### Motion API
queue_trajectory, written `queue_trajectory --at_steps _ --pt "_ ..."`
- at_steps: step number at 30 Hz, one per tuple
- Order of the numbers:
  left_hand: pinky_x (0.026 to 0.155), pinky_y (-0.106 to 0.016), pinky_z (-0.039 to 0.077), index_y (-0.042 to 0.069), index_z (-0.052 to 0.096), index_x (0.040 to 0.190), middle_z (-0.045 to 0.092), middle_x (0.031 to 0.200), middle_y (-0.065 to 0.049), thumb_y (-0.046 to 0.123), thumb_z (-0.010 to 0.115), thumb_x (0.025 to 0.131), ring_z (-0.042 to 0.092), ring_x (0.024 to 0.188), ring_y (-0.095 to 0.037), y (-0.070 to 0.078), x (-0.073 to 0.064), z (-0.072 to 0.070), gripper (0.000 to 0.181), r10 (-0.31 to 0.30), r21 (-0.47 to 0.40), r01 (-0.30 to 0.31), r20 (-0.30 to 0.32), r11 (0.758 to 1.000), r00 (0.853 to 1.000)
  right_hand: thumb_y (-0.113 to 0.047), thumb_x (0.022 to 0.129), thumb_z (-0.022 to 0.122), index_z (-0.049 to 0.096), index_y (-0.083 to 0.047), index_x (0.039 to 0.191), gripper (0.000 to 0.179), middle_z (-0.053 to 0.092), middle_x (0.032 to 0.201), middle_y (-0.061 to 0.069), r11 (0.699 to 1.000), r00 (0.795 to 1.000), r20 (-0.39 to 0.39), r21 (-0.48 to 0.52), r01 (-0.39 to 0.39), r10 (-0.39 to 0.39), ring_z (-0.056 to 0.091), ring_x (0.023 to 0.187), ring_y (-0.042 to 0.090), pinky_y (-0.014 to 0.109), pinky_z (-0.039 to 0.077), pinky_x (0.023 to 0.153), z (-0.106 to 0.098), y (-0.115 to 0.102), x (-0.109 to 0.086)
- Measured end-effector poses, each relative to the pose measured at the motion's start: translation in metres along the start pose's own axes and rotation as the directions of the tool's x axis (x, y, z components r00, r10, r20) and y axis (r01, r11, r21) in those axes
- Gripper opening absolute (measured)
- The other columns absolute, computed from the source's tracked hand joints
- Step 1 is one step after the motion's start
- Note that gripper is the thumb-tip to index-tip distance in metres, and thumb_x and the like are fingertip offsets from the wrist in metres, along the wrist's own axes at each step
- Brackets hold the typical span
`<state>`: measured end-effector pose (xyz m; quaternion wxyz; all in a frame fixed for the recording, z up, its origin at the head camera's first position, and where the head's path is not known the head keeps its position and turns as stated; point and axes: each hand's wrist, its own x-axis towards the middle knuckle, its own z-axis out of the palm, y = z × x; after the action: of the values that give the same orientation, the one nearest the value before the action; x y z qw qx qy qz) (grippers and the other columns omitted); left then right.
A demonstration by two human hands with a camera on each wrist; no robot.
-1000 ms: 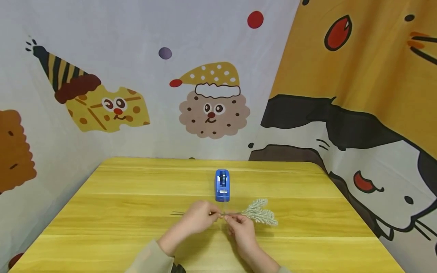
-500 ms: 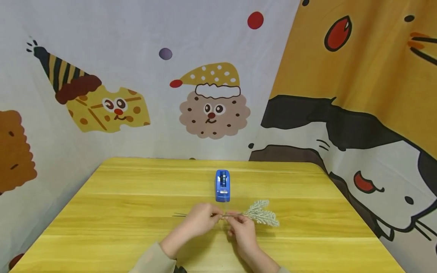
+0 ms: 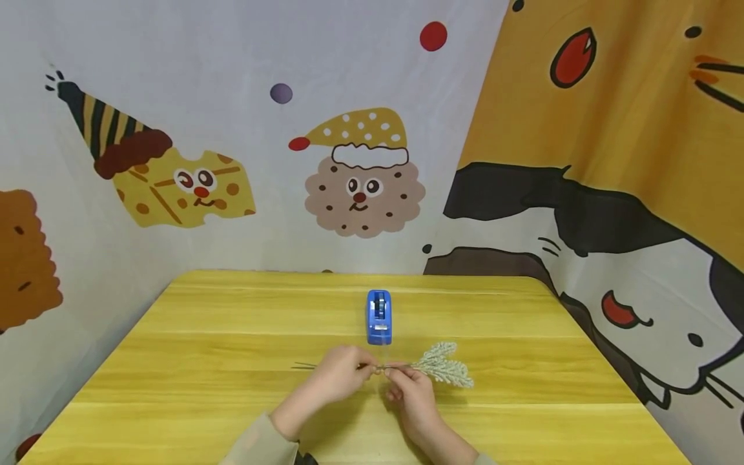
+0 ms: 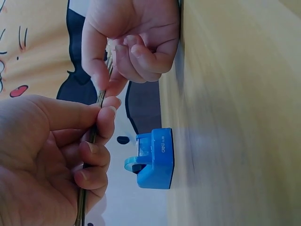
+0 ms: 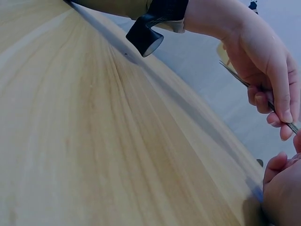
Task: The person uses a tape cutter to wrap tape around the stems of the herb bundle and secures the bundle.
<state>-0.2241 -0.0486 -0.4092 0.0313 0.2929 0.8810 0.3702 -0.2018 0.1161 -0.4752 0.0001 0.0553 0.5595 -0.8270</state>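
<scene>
A small bunch of pale green flower sprigs (image 3: 444, 367) lies crosswise over the table in the head view, its heads to the right. My left hand (image 3: 340, 373) pinches its thin stems between thumb and forefinger, and the other fingers curl round the stems (image 4: 81, 202) in the left wrist view. Close beside it, my right hand (image 3: 415, 397) pinches the stems just below the flower heads. The thumbs and fingertips of both hands nearly meet. Beyond them stands a blue tape dispenser (image 3: 379, 320), with a faint clear strip reaching from its front edge toward the fingers.
The yellow wood-grain table (image 3: 221, 323) spreads around the hands. A patterned curtain (image 3: 232, 77) with cartoon figures hangs behind its far edge and along its right side. A black wrist strap with a camera (image 5: 155, 28) sits on the left forearm.
Both hands stay at the stems with only slight finger movements. The bunch has shifted a little down in the head view. The tape dispenser stays in place.
</scene>
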Motion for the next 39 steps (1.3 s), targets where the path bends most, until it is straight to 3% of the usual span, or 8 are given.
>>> queue_trajectory --at_steps 7,19,23,27,33,35,39 --pt "0.044 -0.017 0.039 0.005 0.075 0.095 0.064 0.07 0.001 0.008 0.063 0.092 0.041 0.047 -0.002 -0.002 0.001 -0.001 0.012 0.02 0.013 -0.02 -0.001 1.0 1.0 -0.006 0.091 0.063 0.062 0.0 0.093 0.006 0.037 0.056 -0.006 1.0 1.0 0.012 0.0 -0.02 0.02 0.035 0.053 0.007 0.022 0.04 0.057 0.001 -0.001 0.001" --pt "0.043 -0.017 0.038 0.004 0.075 0.094 0.062 0.065 0.001 0.01 0.064 0.091 0.041 0.047 -0.001 -0.007 0.001 0.0 0.013 0.008 0.005 -0.008 0.018 1.0 1.0 -0.001 0.088 0.062 0.065 -0.005 0.083 0.007 0.047 0.064 -0.005 1.0 1.0 0.003 0.004 -0.001 0.001 0.04 0.054 0.005 0.02 0.044 0.058 0.002 0.002 0.003" --pt "0.044 -0.017 0.039 0.004 0.075 0.096 0.065 0.071 -0.001 0.009 0.064 0.091 0.043 0.048 -0.001 -0.008 0.002 0.0 0.013 0.005 -0.008 -0.005 0.013 1.0 1.0 -0.002 0.089 0.063 0.066 0.0 0.089 0.004 0.046 0.064 -0.004 1.0 1.0 0.008 -0.006 0.007 -0.007 0.039 0.053 0.006 0.021 0.044 0.057 0.001 0.001 0.003" --pt "0.044 -0.017 0.038 0.006 0.076 0.093 0.066 0.071 0.0 0.008 0.063 0.091 0.041 0.048 -0.001 -0.008 0.003 0.0 0.013 0.015 -0.004 -0.015 0.022 1.0 1.0 -0.006 0.09 0.064 0.067 0.008 0.098 0.016 0.047 0.065 -0.003 0.998 1.0 0.019 -0.068 -0.009 0.01 0.039 0.052 0.006 0.022 0.045 0.057 -0.001 -0.002 0.0" --pt "0.045 -0.016 0.037 0.006 0.075 0.09 0.064 0.067 0.001 0.007 0.064 0.09 0.039 0.047 -0.001 -0.01 0.002 0.001 0.011 0.013 0.008 -0.013 0.037 1.0 0.999 -0.01 0.091 0.063 0.067 0.01 0.101 0.022 0.038 0.055 -0.006 0.985 0.986 0.135 -0.151 -0.082 0.102 0.038 0.053 0.008 0.023 0.046 0.058 -0.011 -0.011 -0.012" --pt "0.046 -0.017 0.039 0.006 0.075 0.09 0.066 0.07 0.002 0.008 0.065 0.09 0.04 0.048 -0.001 -0.011 0.002 0.002 0.011 0.02 0.019 -0.021 0.041 1.0 0.999 -0.012 0.093 0.062 0.066 0.01 0.106 0.025 0.04 0.056 -0.005 0.974 0.969 0.203 -0.201 -0.1 0.141 0.039 0.054 0.007 0.024 0.046 0.059 -0.017 -0.018 -0.017" --pt "0.045 -0.017 0.038 0.006 0.076 0.09 0.069 0.076 0.002 0.008 0.065 0.089 0.038 0.047 0.0 -0.012 0.001 0.005 0.011 0.039 0.022 -0.04 0.045 0.999 0.998 -0.015 0.094 0.061 0.064 0.013 0.109 0.032 0.052 0.066 -0.002 0.92 0.923 0.342 -0.391 -0.029 0.174 0.048 0.058 0.008 0.025 0.05 0.062 -0.027 -0.047 -0.018"
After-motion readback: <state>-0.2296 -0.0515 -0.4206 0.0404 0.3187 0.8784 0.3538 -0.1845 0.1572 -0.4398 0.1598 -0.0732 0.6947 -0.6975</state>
